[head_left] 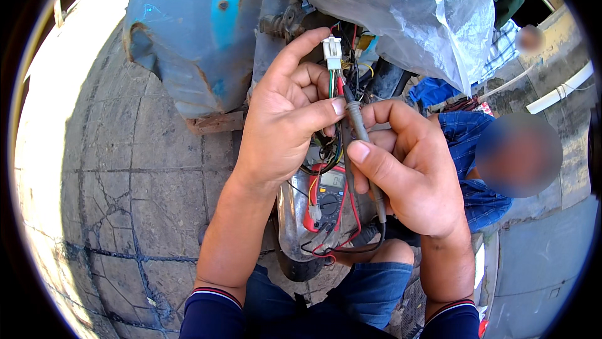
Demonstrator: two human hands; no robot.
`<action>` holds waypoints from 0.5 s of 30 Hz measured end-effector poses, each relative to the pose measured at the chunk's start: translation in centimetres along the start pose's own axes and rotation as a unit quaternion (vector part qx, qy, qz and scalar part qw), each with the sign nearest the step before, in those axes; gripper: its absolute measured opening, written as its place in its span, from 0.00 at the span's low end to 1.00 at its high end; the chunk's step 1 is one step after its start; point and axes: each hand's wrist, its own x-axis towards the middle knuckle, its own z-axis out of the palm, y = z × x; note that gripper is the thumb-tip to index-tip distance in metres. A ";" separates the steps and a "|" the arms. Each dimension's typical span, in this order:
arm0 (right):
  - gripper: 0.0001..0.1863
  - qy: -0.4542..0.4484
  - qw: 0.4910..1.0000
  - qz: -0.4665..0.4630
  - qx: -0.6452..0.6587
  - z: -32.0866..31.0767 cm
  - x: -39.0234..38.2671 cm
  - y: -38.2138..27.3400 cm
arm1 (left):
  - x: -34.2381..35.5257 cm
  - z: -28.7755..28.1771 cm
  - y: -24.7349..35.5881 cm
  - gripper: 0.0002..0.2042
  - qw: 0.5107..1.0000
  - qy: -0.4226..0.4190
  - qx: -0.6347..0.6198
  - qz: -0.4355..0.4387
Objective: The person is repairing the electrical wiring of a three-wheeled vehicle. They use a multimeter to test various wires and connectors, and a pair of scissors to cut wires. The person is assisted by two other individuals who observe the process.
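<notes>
Between the thumb and fingers of my left hand are the wires just below a white plastic wire connector. Green, white and red wires run down out of it. My right hand is closed around a grey multimeter test probe, its dark tip up against those wires by my left thumb. A second dark, slim probe-like piece lies alongside, partly hidden by my right fingers. Below my hands, a red-rimmed multimeter rests on a silver metal part, with red and black leads looping from it.
A worn blue metal drum stands at the far left. Clear plastic sheeting covers something at the back. Loose wiring hangs behind my hands. A person in a blue checked shirt is close on the right. A white pipe lies farther right.
</notes>
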 end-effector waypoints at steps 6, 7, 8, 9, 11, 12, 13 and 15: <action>0.14 -0.007 0.999 0.002 -0.041 0.1 0.3 -0.7 | 0.0 -0.2 -0.2 0.36 1.000 -0.005 0.003 -0.002; 0.14 -0.009 0.999 0.008 -0.046 0.1 0.3 -0.9 | 0.0 -0.2 -0.2 0.36 1.000 -0.007 0.006 0.001; 0.14 -0.008 0.999 -0.002 -0.033 0.1 0.3 -0.6 | 0.0 -0.2 -0.2 0.36 1.000 -0.009 0.008 0.004; 0.14 -0.007 1.000 -0.013 -0.020 0.0 0.5 0.0 | 0.0 0.0 -0.1 0.36 1.000 -0.003 0.010 0.006; 0.14 -0.005 1.000 -0.019 -0.013 0.0 0.5 0.2 | 0.0 0.4 0.1 0.36 1.000 0.010 0.015 0.011; 0.13 -0.006 1.000 -0.014 -0.019 0.0 0.6 0.0 | 0.0 0.3 0.0 0.36 1.000 0.004 0.014 0.015; 0.13 -0.006 1.000 -0.010 -0.024 0.0 0.6 -0.3 | 0.0 0.1 -0.2 0.37 1.000 -0.003 0.013 0.019; 0.13 -0.010 0.999 -0.001 -0.033 0.1 0.7 -0.8 | 0.1 0.0 -0.2 0.37 1.000 -0.009 0.016 0.023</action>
